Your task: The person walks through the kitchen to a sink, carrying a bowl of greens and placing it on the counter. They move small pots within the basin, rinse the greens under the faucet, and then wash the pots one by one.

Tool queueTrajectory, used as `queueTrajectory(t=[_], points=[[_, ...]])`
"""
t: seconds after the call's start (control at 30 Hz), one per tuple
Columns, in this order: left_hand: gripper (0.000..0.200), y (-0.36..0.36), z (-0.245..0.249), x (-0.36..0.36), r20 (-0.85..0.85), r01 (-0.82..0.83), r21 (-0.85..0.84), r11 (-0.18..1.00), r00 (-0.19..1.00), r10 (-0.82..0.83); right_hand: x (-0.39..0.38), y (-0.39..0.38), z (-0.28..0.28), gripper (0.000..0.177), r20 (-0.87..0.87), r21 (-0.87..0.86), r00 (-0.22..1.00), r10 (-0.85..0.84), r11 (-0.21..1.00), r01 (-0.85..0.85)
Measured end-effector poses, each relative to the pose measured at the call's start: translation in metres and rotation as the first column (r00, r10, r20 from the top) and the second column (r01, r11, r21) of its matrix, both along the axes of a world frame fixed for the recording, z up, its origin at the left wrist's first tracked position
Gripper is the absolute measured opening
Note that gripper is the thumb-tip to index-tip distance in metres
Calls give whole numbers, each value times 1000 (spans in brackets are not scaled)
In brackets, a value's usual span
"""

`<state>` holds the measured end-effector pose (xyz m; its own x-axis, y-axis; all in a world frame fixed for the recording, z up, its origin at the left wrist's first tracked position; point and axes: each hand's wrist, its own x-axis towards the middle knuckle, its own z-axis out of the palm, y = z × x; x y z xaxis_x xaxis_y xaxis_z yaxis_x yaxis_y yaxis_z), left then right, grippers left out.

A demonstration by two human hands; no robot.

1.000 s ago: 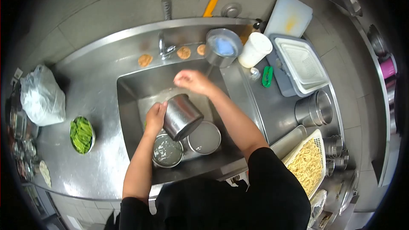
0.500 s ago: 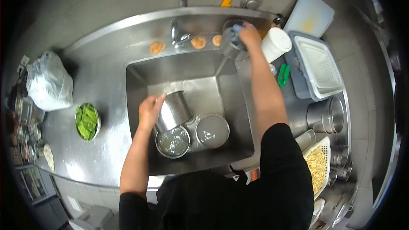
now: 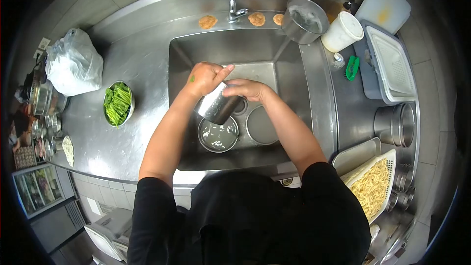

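Over the sink, a cylindrical metal pot (image 3: 216, 106) is tilted above a round metal container of cloudy water (image 3: 218, 136). My left hand (image 3: 207, 78) grips the pot's upper end, with a small green bit stuck near the wrist. My right hand (image 3: 245, 90) is closed against the pot's upper right side, its fingers bent over it; whether anything lies under them is hidden. Beside the first container, a second round container (image 3: 262, 125) of cloudy liquid stands partly behind my right forearm. At the sink's back right corner sits a larger pot (image 3: 305, 21) with greyish, sudsy-looking contents.
A faucet (image 3: 234, 10) rises behind the sink (image 3: 314, 103), among several brown round pads (image 3: 207, 22). Left are a bowl of greens (image 3: 117, 104) and a white plastic bag (image 3: 74, 63). Right are a white tub (image 3: 343, 32), green brush (image 3: 352, 67), stacked pots (image 3: 395, 125) and noodle basket (image 3: 370, 186).
My right hand has left the larger pot at the back right, where something blue showed by its fingers, and come to the metal pot in my left hand. The view has shifted.
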<state>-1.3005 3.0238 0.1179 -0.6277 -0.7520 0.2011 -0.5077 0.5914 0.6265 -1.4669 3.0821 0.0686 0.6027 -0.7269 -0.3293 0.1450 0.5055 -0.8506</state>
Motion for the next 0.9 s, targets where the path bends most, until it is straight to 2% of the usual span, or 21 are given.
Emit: queueTrajectory(t=[0.07, 0.13, 0.17, 0.2, 0.27, 0.3, 0.33, 0.37, 0.4, 0.43, 0.47, 0.5, 0.57, 0.6, 0.67, 0.7, 0.73, 0.8, 0.83, 0.87, 0.9], points=[[47, 1, -12, 8, 41, 74, -17, 997, 996, -73, 10, 3, -8, 49, 13, -33, 1000, 19, 999, -19], [43, 8, -22, 14, 58, -154, -281, 947, 983, 177, 18, 1, -16, 41, -126, -218, 989, -82, 975, 53], [34, 17, -28, 16, 92, -354, -251, 901, 918, 386, 23, 2, -21, 36, -223, -308, 960, -167, 947, 93], [34, 19, -43, 18, 92, -353, -251, 901, 918, 386, 29, 4, -19, 36, -224, -309, 960, -168, 947, 93], [27, 24, -79, 26, 361, -694, 62, 717, 685, 632, 45, 14, -13, 34, -707, -475, 655, -269, 866, -158], [27, 26, -74, 30, 364, -697, 65, 714, 683, 633, 55, 24, -18, 39, -751, -489, 583, -309, 855, -176], [24, 27, -64, 35, 392, -684, 434, 587, 729, 561, 64, 34, -21, 39, -744, -537, 570, -347, 819, -202], [21, 28, -59, 41, 386, -583, 731, 355, 782, 490, 67, 42, -25, 39, -702, -547, 642, -310, 811, -207], [21, 31, -64, 48, 391, -589, 729, 348, 777, 494, 68, 48, -29, 39, -651, -560, 710, -269, 802, -210], [21, 33, -74, 56, 334, -584, 618, 527, 801, 496, 66, 48, -29, 36, -657, -417, 746, -111, 878, -236], [20, 37, -85, 62, 281, -557, 474, 682, 829, 483, 61, 46, -35, 36, -651, -420, 751, -110, 877, -235], [19, 43, -94, 67, 174, -518, 338, 786, 855, 488, 55, 41, -47, 35, -701, -395, 713, -17, 842, -368], [19, 61, -82, 60, 115, -512, 288, 809, 857, 502, 53, 31, -46, 33, -832, -242, 535, 144, 774, -585], [18, 66, -77, 53, 47, -506, 240, 829, 859, 510, 59, 28, -48, 33, -832, -247, 537, 137, 776, -580], [18, 74, -85, 43, 28, -513, 290, 808, 848, 529, 77, 20, -63, 32, -745, -347, 623, -238, 936, -57], [18, 78, -73, 39, 37, -503, 348, 791, 850, 525, 86, 14, -75, 30, -429, -95, 781, -454, 882, 461], [18, 80, -62, 37, 47, -493, 406, 770, 852, 521, 92, 11, -77, 30, -429, -98, 779, -456, 882, 462], [19, 70, -74, 41, 26, -500, 339, 797, 852, 523, 98, 7, -81, 30, -293, -42, 664, -688, 703, 710], [19, 62, -75, 45, 7, -506, 270, 819, 852, 524, 99, 9, -83, 34, -343, -207, 741, -578, 816, 540], [20, 53, -74, 51, 56, -528, 192, 827, 847, 528, 89, 10, -85, 38, -513, -215, 814, -273, 959, 186], [19, 44, -69, 57, 120, -525, 147, 838, 851, 512, 81, 15, -59, 39, -668, -265, 737, -99, 958, -111]])
